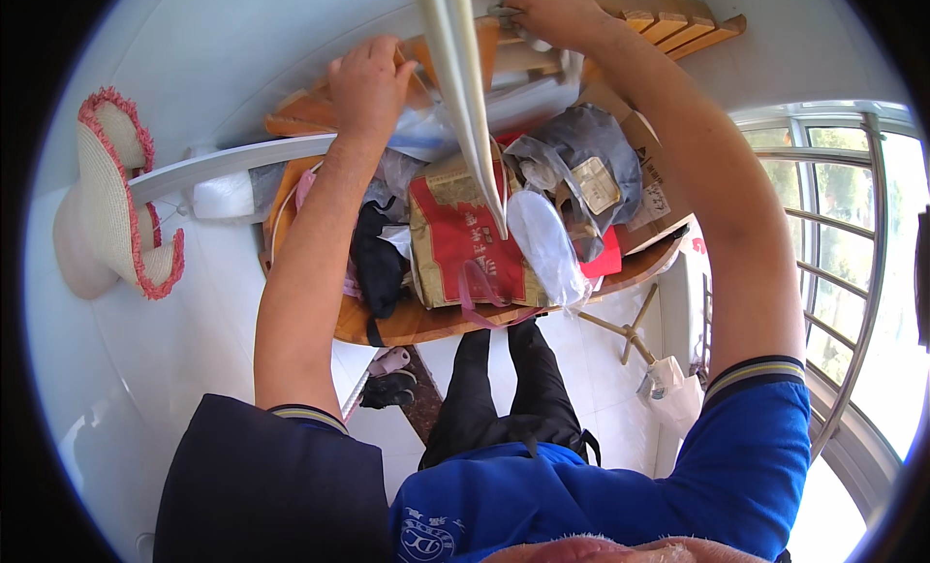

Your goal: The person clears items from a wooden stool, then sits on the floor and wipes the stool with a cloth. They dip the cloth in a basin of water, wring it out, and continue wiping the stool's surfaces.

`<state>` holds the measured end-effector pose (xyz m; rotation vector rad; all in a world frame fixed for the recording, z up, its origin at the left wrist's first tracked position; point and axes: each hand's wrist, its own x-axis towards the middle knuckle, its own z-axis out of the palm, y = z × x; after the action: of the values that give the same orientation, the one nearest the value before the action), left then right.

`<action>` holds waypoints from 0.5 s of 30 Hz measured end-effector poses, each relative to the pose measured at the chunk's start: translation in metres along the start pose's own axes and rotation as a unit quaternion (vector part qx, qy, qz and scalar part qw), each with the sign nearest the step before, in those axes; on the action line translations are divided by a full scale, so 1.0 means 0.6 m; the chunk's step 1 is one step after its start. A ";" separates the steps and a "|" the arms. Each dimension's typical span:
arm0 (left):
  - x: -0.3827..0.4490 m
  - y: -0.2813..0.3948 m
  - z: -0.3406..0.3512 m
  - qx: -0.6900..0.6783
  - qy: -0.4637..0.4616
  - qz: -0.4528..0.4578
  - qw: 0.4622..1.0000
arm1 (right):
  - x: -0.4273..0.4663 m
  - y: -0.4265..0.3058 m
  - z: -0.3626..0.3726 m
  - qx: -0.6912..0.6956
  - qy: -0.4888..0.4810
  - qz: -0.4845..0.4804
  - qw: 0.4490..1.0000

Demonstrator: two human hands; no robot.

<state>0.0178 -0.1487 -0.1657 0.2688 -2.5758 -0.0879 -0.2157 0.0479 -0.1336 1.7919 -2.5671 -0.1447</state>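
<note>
A slatted wooden rack (pixel 672 29) runs along the wall at the top. My left hand (pixel 372 80) is closed around the edge of one of its wooden pieces. My right hand (pixel 552 14), higher up and to the right, has its fingers on a greyish cloth-like item (pixel 534 41), blurred, against the wood. Beneath my hands a wooden table (pixel 392 332) holds a red and gold paper bag (pixel 468 243), a grey plastic bag (pixel 607 149), a white item in clear plastic (pixel 545 243) and a black strapped item (pixel 378 261).
Pale cords (pixel 461 76) hang down in front of the rack. A straw hat with a pink fringe (pixel 109 178) is at the left wall. A cardboard box (pixel 657 192) stands at the table's right. Metal window bars (pixel 875 236) are at the right; shoes (pixel 389 388) lie on the floor.
</note>
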 end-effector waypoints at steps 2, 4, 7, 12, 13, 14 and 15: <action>-0.002 0.009 -0.008 -0.004 -0.009 -0.006 1.000 | -0.012 0.019 -0.013 -0.015 0.019 -0.035 0.999; -0.008 0.003 0.004 -0.029 -0.003 -0.005 1.000 | -0.012 0.021 -0.005 0.026 0.024 0.007 0.999; -0.014 -0.002 0.015 -0.046 0.012 -0.006 0.999 | 0.004 -0.008 0.000 0.145 0.049 0.051 0.987; -0.018 0.006 0.002 -0.070 0.008 -0.005 0.998 | 0.019 -0.059 -0.015 0.238 0.175 0.144 0.944; -0.017 0.008 0.000 -0.070 0.015 0.002 0.997 | 0.015 -0.052 -0.024 0.240 0.199 0.168 0.935; -0.016 0.010 -0.002 -0.072 0.023 0.010 0.997 | 0.006 -0.043 -0.030 0.242 0.224 0.192 0.925; -0.017 0.012 -0.001 -0.073 0.030 0.016 0.997 | -0.002 -0.035 -0.037 0.243 0.247 0.215 0.913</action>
<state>0.0257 -0.1396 -0.1696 0.1725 -2.4976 -0.2498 -0.1943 0.0401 -0.1132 1.0753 -2.6409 0.8948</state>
